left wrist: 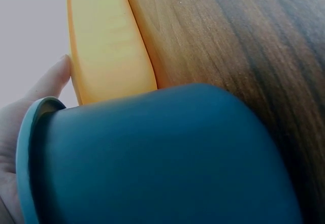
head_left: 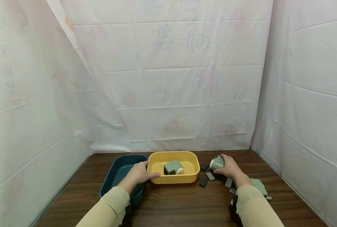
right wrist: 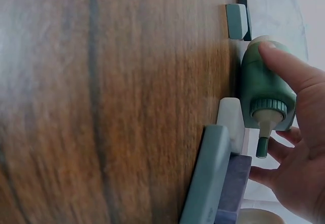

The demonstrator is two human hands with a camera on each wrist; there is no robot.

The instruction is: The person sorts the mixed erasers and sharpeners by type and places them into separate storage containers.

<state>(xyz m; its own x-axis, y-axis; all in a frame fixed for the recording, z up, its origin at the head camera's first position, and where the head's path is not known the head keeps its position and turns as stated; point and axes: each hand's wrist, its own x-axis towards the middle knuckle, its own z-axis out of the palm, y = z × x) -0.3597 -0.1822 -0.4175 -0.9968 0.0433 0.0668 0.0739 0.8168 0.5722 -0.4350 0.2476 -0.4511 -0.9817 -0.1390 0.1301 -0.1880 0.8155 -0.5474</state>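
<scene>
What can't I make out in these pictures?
Head view: part of the bottle-shaped piece, under the right hand.
Head view: part of the blue bin's inside, behind the left arm.
Head view: part of a green case, behind the right sleeve.
Right wrist: a beige thing, cut off by the bottom edge.

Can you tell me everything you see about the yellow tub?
The yellow tub is smooth and plastic-looking, open on top, with rounded corners and a lip round its rim. It sits upright on the brown table, right beside the blue tub. A green boxy thing lies inside it, and the left hand touches the left end.
</scene>
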